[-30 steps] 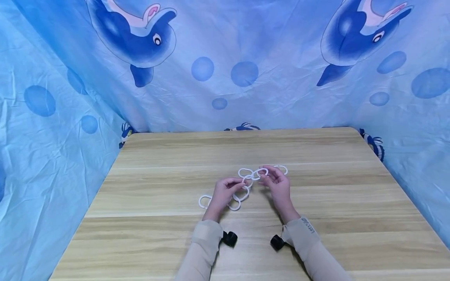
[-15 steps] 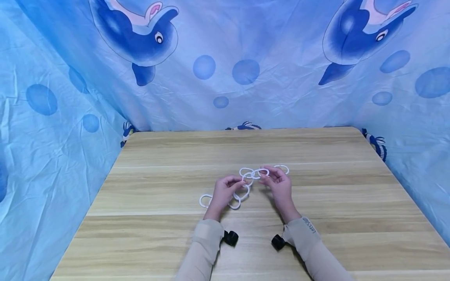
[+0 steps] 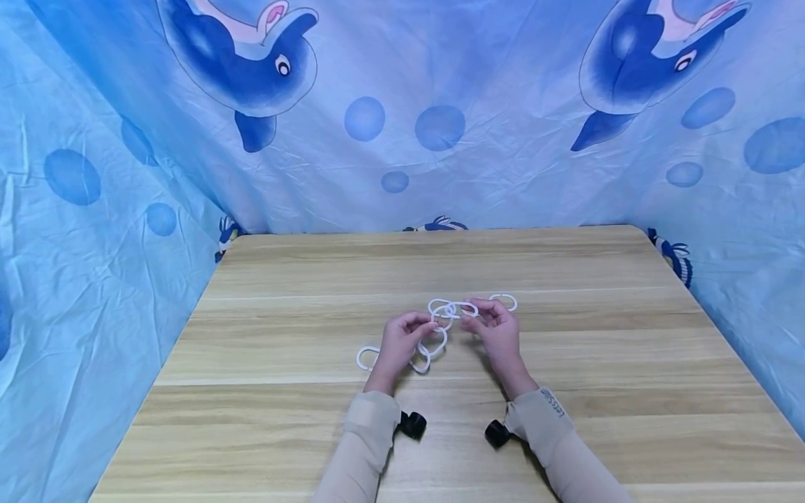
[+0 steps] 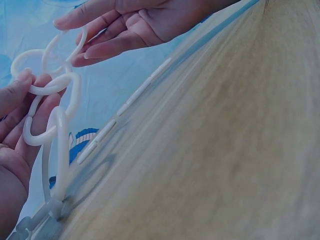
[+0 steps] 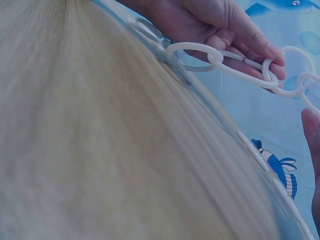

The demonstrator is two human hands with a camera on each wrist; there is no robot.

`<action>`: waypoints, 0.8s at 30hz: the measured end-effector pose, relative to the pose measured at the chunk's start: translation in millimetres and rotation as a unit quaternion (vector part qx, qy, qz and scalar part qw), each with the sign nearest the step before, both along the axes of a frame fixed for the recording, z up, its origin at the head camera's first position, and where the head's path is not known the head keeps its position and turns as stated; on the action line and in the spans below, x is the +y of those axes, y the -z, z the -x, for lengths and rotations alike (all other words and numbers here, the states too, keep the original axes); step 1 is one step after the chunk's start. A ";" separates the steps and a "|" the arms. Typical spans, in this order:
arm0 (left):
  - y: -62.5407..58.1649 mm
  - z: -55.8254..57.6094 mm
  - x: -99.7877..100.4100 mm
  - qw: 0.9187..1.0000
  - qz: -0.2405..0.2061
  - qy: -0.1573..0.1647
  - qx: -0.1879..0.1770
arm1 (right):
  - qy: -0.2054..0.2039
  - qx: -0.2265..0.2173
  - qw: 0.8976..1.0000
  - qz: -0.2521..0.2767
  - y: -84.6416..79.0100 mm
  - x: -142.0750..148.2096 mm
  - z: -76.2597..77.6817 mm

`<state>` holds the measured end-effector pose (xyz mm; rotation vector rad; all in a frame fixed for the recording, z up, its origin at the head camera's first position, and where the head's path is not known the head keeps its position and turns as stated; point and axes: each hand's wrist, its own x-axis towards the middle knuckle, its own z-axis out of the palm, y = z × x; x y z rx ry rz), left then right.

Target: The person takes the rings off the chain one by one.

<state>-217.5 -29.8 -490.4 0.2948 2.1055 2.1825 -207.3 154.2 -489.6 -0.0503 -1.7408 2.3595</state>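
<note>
A chain of white plastic links [image 4: 63,160] hangs between the two hands, close over the table. My left hand [image 3: 399,344] pinches one of its links between thumb and fingers, and the lower links [image 3: 445,340] trail down beside that palm. At the chain's upper end, my right hand [image 3: 501,340] holds the end link [image 3: 465,303] between thumb and fingertips, the fingers fairly straight. In the right wrist view several joined links [image 5: 245,77] run past the left fingers. Part of the chain is hidden behind the left hand.
A separate white link [image 3: 515,302] lies flat on the wooden table [image 3: 302,279] beyond the right hand. Another white link [image 3: 358,358] shows left of the left wrist. A blue dolphin-print cloth [image 3: 270,188] stands around the table's back and sides.
The end link in the right hand has turned flatter and shifted slightly left, with the right fingertips shifting along. The left hand has hardly moved and keeps its hold.
</note>
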 end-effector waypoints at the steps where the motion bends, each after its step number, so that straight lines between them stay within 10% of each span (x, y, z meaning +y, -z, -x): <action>1: -0.4 0.0 -0.2 1.000 -0.002 0.001 0.001 | -0.001 -0.003 1.000 0.001 -0.1 -0.3 0.0; 24: -4.9 1.5 -0.2 1.000 0.001 0.004 0.001 | 0.000 -0.013 0.999 -0.040 -1.8 -5.6 2.7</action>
